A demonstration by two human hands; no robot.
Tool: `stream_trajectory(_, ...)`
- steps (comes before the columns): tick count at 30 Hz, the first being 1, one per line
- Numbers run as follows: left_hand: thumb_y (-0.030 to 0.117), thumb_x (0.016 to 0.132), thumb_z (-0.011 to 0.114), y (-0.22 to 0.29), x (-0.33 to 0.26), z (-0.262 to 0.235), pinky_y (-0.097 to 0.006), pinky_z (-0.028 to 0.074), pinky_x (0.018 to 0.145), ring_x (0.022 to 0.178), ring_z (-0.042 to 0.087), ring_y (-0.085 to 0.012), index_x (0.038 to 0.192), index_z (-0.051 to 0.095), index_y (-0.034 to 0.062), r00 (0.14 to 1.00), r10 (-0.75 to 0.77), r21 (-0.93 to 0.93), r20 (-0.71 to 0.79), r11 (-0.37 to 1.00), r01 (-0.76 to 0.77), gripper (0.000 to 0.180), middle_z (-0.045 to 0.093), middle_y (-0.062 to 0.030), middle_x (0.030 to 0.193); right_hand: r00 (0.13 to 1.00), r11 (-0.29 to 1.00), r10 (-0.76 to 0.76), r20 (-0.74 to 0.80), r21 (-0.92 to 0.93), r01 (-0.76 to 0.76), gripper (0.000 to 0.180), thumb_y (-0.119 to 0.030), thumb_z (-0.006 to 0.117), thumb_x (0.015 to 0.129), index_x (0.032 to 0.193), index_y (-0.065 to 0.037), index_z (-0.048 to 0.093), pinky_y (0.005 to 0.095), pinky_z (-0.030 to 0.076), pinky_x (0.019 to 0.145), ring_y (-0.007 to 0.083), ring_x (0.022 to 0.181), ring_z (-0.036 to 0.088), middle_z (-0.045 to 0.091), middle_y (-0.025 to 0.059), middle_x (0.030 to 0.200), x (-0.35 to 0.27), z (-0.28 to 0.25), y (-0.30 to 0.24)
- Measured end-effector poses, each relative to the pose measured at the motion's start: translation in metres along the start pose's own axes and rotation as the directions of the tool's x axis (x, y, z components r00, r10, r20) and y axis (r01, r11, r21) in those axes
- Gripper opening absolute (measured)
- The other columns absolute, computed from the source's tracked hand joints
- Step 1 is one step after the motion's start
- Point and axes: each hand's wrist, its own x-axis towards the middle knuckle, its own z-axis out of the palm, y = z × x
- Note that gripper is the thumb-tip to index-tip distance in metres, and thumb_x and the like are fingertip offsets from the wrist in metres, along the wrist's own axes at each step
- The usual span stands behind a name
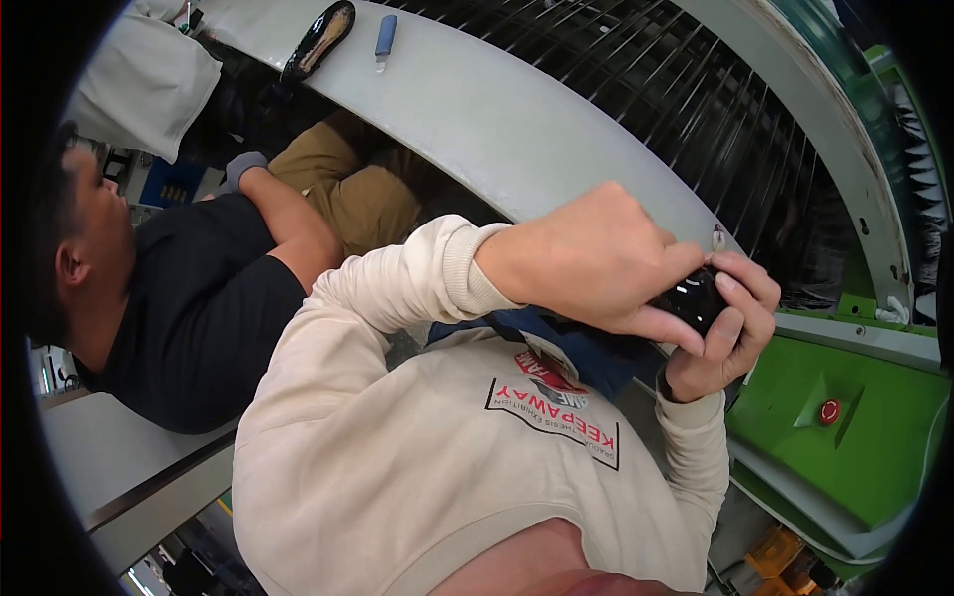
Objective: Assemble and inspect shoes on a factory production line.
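Note:
Both of my hands close around a glossy black shoe (693, 298), of which only a rounded, shiny part shows between the fingers. My left hand (606, 260) grips it from the left, thumb pressed along its near side. On the other side, my right hand (733, 323) wraps its bent fingers over the edge. The rest of the shoe is hidden behind the hands. A small pale thing (717, 236) sticks up just beyond the fingertips; its kind is too small to tell.
A curved white work surface (477, 99) carries another black shoe (320, 40) with a tan inside and a blue-handled tool (385, 40). Behind it run metal rods (636, 79). At left sits a co-worker (199, 288) in black; at right, a green machine panel (845, 447) has a red button (829, 411).

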Motion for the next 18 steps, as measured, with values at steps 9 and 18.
stream_trajectory(9, 0.046, 0.095, 0.083, -0.017, -0.048, 0.027, -0.036, 0.061, 0.084, 0.096, 0.076, -0.0259, 0.145, 0.058, -0.0020, 0.633, -0.773, -0.669, 0.042, 0.449, 0.593, 0.074, 0.069, -0.0208, 0.129, 0.969, 0.930, -0.245, -0.032, -0.291, 0.226, 0.066, -0.010, 0.093, 0.076, 0.137, -0.011, 0.068, 0.0448, 0.051, 0.087, 0.0328, 0.104, 0.062, 0.062, 0.0121, 0.120, 0.011, 0.057, 0.027)
stream_trajectory(18, 0.019, 0.071, 0.100, -0.061, -0.109, 0.057, -0.043, 0.053, 0.113, 0.141, 0.056, -0.0313, 0.162, 0.046, 0.0063, 0.797, -0.585, -0.550, 0.148, 0.621, 0.558, 0.107, 0.050, -0.0173, 0.155, 0.938, 0.944, 0.168, 0.302, -0.324, -0.065, 0.089, -0.031, 0.104, 0.058, 0.137, -0.016, 0.066, 0.0507, 0.050, 0.104, 0.0366, 0.126, 0.061, 0.059, 0.0138, 0.141, -0.021, 0.021, 0.057)
